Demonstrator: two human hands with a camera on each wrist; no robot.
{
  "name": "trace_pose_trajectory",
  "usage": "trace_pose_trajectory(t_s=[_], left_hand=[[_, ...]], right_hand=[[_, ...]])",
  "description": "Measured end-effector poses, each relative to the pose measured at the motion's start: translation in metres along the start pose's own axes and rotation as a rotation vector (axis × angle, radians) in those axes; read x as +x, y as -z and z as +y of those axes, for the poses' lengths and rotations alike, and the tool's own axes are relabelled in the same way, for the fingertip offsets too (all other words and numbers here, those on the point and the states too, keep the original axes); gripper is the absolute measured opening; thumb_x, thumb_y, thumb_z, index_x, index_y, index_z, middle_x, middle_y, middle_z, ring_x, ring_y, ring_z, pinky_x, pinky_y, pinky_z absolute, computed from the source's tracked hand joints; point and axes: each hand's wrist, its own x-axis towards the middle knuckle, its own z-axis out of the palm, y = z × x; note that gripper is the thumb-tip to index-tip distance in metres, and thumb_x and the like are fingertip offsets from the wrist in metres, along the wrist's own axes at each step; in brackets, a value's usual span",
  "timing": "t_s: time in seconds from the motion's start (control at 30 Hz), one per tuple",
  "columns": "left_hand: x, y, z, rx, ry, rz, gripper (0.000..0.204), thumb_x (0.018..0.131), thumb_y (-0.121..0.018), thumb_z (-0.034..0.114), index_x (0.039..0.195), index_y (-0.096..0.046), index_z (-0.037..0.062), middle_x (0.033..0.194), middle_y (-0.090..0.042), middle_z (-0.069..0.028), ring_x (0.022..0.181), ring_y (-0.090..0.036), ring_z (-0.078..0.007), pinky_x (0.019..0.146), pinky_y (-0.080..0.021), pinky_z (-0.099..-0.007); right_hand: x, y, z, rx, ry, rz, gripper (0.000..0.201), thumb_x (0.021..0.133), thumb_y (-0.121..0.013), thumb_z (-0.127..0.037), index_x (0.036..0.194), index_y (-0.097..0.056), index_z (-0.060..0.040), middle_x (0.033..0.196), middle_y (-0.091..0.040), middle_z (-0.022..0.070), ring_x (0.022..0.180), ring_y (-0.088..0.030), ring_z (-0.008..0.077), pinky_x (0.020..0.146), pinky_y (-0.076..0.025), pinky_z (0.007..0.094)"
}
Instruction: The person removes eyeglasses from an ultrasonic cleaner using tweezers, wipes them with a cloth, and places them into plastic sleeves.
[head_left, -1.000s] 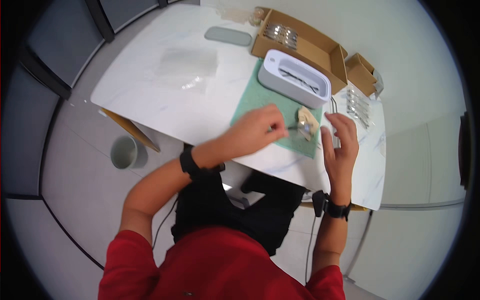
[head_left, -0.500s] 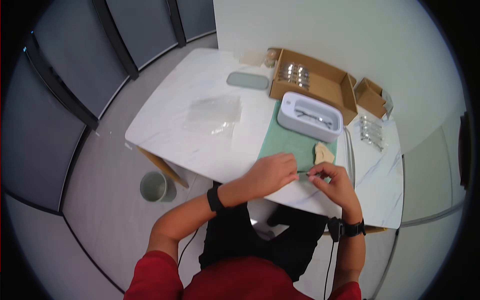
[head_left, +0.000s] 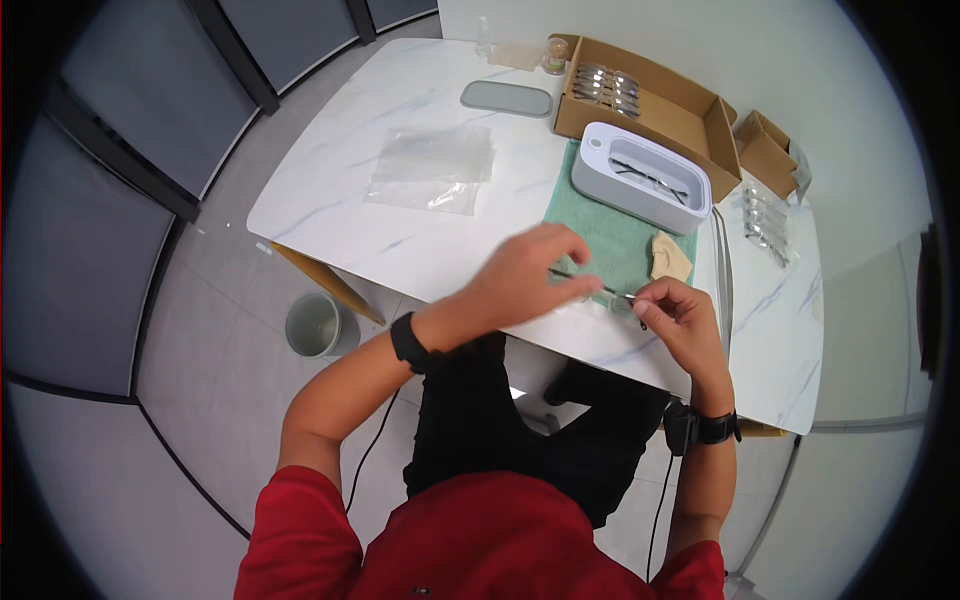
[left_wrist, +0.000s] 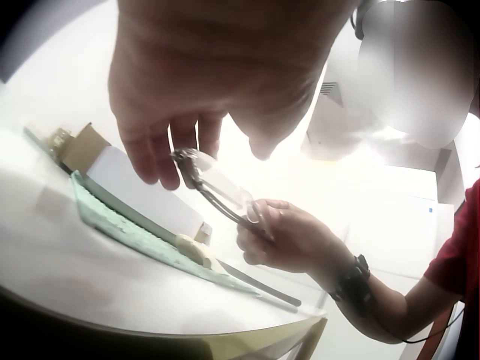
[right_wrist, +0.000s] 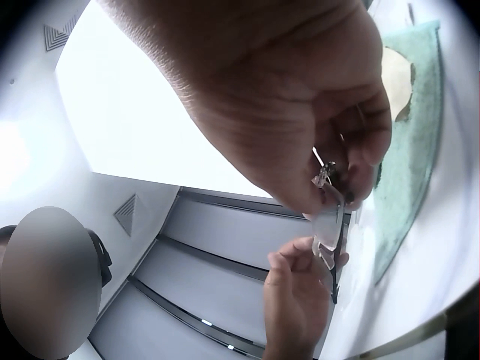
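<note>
Thumb and fingers of the right hand [head_left: 685, 325] pinch one end of a pair of glasses [head_left: 618, 296] over the front edge of the green mat [head_left: 580, 215]. Fingers spread apart, the left hand [head_left: 515, 280] is around the other end; no grip shows. The left wrist view has the glasses [left_wrist: 217, 201] below the left hand's fingers [left_wrist: 161, 161], their far end in the right hand [left_wrist: 289, 236]. In the right wrist view the lenses [right_wrist: 327, 225] hang between the right hand [right_wrist: 300, 127] and the left hand [right_wrist: 296, 304].
A pale tub [head_left: 590, 185] with glasses inside stands on the mat, a beige cloth [head_left: 668, 258] before it. Behind is a cardboard box [head_left: 700, 125] with several glasses. Clear bags [head_left: 430, 165] and a grey case [head_left: 505, 97] lie left, wrapped glasses [head_left: 765, 225] right.
The right hand, open a second ago, came in and took hold of the glasses. The left hand, which held them, has spread its fingers. The head view has shifted.
</note>
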Motion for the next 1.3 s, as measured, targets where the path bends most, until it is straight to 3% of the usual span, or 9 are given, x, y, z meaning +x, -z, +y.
trace_pose_trajectory(t_s=[0.1,0.17,0.37,0.6,0.8,0.87,0.93,1.0,1.3], left_hand=[[-0.002,0.026,-0.033,0.155,0.080,0.235,0.023,0.081,-0.083,0.015,0.092,-0.066,0.0036,0.092,-0.067,-0.0098,0.087,-0.065,-0.0267,0.077,-0.052,-0.0351],[-0.005,0.055,-0.046,0.485,0.104,0.303,0.026,0.078,-0.085,0.017,0.081,-0.063,0.0038,0.085,-0.064,-0.0088,0.081,-0.061,-0.0276,0.074,-0.050,-0.0367],[-0.007,0.086,-0.062,0.942,0.228,0.122,0.041,0.074,-0.084,0.041,0.073,-0.062,0.0051,0.080,-0.062,-0.0086,0.078,-0.057,-0.0292,0.072,-0.043,-0.0413],[-0.001,0.077,-0.072,0.977,0.277,0.057,0.036,0.077,-0.078,0.035,0.068,-0.059,0.0054,0.073,-0.061,-0.0106,0.073,-0.060,-0.0314,0.066,-0.046,-0.0435],[-0.003,0.077,-0.066,0.936,0.323,0.056,0.034,0.080,-0.077,0.034,0.078,-0.066,0.0016,0.079,-0.066,-0.0154,0.075,-0.066,-0.0352,0.066,-0.054,-0.0459],[0.002,0.077,-0.056,0.954,0.433,-0.001,0.035,0.081,-0.077,0.035,0.078,-0.066,0.0015,0.076,-0.066,-0.0154,0.074,-0.066,-0.0353,0.066,-0.054,-0.0456],[0.003,0.077,-0.057,0.964,0.416,-0.010,0.036,0.081,-0.077,0.035,0.079,-0.066,0.0014,0.076,-0.066,-0.0156,0.074,-0.067,-0.0354,0.066,-0.054,-0.0454],[0.005,0.078,-0.061,0.978,0.401,-0.018,0.036,0.081,-0.077,0.036,0.080,-0.066,0.0013,0.076,-0.067,-0.0158,0.074,-0.067,-0.0355,0.066,-0.054,-0.0453],[0.003,0.077,-0.068,1.017,0.392,-0.025,0.030,0.082,-0.075,0.030,0.084,-0.067,0.0012,0.078,-0.069,-0.0160,0.077,-0.068,-0.0354,0.069,-0.054,-0.0459]], right_hand=[[-0.002,-0.001,0.004,0.115,-0.045,0.056,0.012,0.092,-0.074,-0.011,0.093,-0.069,-0.0006,0.081,-0.067,-0.0017,0.073,-0.057,0.0054,0.069,-0.047,0.0227],[-0.005,-0.002,0.006,0.164,-0.043,0.077,0.011,0.093,-0.074,-0.011,0.093,-0.069,-0.0003,0.080,-0.066,-0.0025,0.073,-0.057,0.0050,0.069,-0.046,0.0219],[-0.004,-0.011,0.014,0.222,-0.073,0.055,0.010,0.094,-0.073,-0.010,0.095,-0.070,-0.0007,0.081,-0.065,-0.0031,0.074,-0.056,0.0040,0.068,-0.045,0.0212],[-0.010,-0.010,0.014,0.231,-0.060,0.073,0.010,0.094,-0.073,-0.010,0.096,-0.070,-0.0008,0.082,-0.066,-0.0034,0.074,-0.056,0.0036,0.068,-0.045,0.0205],[-0.013,-0.010,0.016,0.226,-0.088,0.077,0.011,0.094,-0.073,-0.011,0.095,-0.070,-0.0006,0.083,-0.066,-0.0031,0.074,-0.056,0.0039,0.067,-0.044,0.0207],[-0.011,-0.008,0.015,0.248,-0.085,0.078,0.011,0.093,-0.074,-0.011,0.095,-0.070,-0.0006,0.083,-0.067,-0.0028,0.074,-0.056,0.0043,0.067,-0.045,0.0210],[-0.009,-0.011,0.013,0.279,-0.069,0.068,0.011,0.093,-0.074,-0.011,0.094,-0.070,-0.0006,0.083,-0.067,-0.0024,0.074,-0.057,0.0047,0.067,-0.045,0.0212],[-0.008,-0.013,0.010,-0.053,0.022,0.231,0.012,0.092,-0.074,-0.011,0.094,-0.069,-0.0005,0.082,-0.066,-0.0021,0.074,-0.057,0.0051,0.068,-0.045,0.0216],[-0.008,-0.010,0.016,0.101,-0.028,0.235,0.010,0.093,-0.073,-0.010,0.092,-0.069,-0.0007,0.078,-0.065,-0.0024,0.072,-0.057,0.0045,0.067,-0.045,0.0214]])
